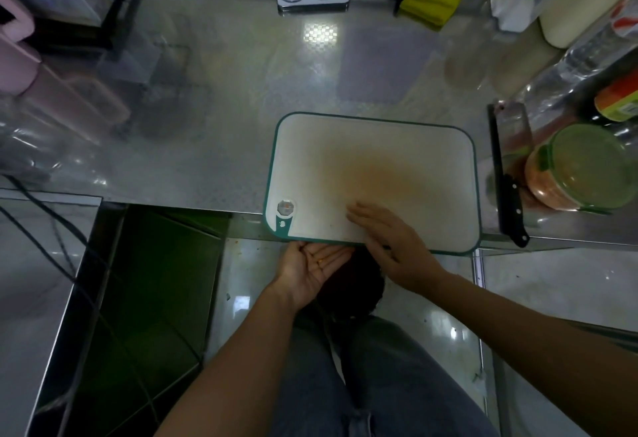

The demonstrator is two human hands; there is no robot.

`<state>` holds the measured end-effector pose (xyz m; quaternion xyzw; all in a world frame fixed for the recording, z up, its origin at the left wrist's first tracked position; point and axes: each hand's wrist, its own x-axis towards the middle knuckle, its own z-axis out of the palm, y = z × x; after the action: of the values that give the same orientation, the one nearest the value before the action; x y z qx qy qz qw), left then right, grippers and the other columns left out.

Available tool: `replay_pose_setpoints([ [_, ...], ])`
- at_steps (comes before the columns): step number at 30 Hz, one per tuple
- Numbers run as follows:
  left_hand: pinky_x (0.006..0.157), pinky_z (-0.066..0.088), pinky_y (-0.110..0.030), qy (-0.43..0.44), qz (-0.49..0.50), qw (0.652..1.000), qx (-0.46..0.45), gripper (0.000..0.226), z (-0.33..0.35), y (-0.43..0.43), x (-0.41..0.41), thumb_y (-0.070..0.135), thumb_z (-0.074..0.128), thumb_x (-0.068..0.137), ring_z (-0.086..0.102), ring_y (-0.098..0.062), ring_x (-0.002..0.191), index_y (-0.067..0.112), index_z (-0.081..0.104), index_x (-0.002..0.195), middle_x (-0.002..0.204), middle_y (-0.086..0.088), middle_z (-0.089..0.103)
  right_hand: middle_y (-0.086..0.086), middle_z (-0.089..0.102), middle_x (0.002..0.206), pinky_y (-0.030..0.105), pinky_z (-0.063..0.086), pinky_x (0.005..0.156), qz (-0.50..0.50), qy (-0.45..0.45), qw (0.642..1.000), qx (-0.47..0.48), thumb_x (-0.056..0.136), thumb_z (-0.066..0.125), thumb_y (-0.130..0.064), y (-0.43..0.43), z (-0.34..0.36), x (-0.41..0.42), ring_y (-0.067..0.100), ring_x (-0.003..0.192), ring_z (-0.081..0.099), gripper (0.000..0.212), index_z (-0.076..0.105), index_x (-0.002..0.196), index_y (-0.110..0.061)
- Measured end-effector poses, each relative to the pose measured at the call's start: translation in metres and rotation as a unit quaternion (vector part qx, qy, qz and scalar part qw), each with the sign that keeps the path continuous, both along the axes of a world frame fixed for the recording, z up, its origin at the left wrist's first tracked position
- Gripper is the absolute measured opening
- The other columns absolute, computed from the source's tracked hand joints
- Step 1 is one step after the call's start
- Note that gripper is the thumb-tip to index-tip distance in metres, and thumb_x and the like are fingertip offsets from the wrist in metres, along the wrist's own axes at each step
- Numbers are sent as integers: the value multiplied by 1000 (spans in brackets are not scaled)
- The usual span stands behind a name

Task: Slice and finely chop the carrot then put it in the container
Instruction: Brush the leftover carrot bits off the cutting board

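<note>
Little of the round clear plastic container with a green lid (pixel 587 167) shows through the blur at the right edge, beyond an orange mass inside. A few orange carrot bits (pixel 321 260) lie in the upturned, loosely cupped left hand (pixel 310 272) below the near rim of the white, teal-edged plastic cutting board (pixel 379 146), stained orange mid-surface. The right hand (pixel 390 239) lies flat on it, fingers straight, gripping nothing; a black-handled knife (pixel 509 191) rests on the embossed steel counter (pixel 207 132) alongside.
</note>
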<state>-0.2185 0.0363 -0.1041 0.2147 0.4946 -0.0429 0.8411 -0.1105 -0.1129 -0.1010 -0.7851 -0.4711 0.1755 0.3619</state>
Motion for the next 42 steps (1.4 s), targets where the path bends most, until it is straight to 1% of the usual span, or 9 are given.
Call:
replay_pose_setpoints([
  [8,83,51,-37,-4,8,1000,-14,43,1,0,-1,25,32,102,67,-31,93,-5,63,102,97,-24,70,10,34,152,49,17,117,52,-145,986,-71,96,40,-25,-11,-20,-10,22,143,26,43,53,136,-18],
  [11,77,54,-35,-5,14,1000,-13,41,1,0,-1,25,32,103,68,-26,86,-1,63,101,91,-19,71,11,37,151,48,17,117,88,-116,988,-53,94,43,-23,7,-18,-17,24,143,28,40,59,130,-18],
  [14,77,53,-34,0,13,1000,-13,42,2,0,-2,25,32,102,69,-27,85,-2,64,98,92,-21,71,10,41,148,43,28,113,58,-57,996,-36,94,43,-22,15,-17,-9,23,139,34,39,61,127,-13],
  [18,90,49,-40,-15,14,999,-30,44,4,1,-2,27,34,102,65,-34,99,-6,63,102,100,-26,69,10,39,149,40,23,115,36,-114,990,-77,94,40,-25,18,-18,7,25,140,30,44,55,134,-13],
  [20,88,50,-39,-23,18,999,-32,43,3,0,-3,26,34,102,66,-32,97,-5,64,101,100,-25,69,9,43,147,40,17,118,71,-94,991,-66,94,42,-23,16,-16,4,22,140,31,39,61,127,-17],
  [23,81,53,-37,-29,23,999,-33,43,3,0,-3,26,34,102,69,-30,91,-4,65,101,101,-25,69,7,43,146,41,24,116,50,-50,996,-45,93,41,-22,14,-15,-3,21,139,34,40,60,128,-14],
  [32,73,53,-33,-13,30,999,-23,43,0,0,-2,27,31,102,69,-26,85,-3,62,100,88,-20,72,9,42,147,50,23,115,87,-63,993,-55,90,44,-23,20,-14,-7,25,140,33,39,62,124,-18],
  [37,77,52,-35,-20,33,999,-12,42,1,-2,-2,25,32,102,70,-26,83,-2,63,100,89,-19,73,10,43,147,50,26,114,89,-60,993,-46,89,46,-22,15,-15,-6,26,139,33,41,62,125,-16],
  [42,92,50,-39,-25,24,999,-2,42,2,-3,-2,25,32,102,71,-27,85,-3,64,99,94,-21,72,9,47,143,50,31,111,65,-51,996,-29,86,48,-20,16,-13,-4,25,135,39,35,65,116,-14],
])
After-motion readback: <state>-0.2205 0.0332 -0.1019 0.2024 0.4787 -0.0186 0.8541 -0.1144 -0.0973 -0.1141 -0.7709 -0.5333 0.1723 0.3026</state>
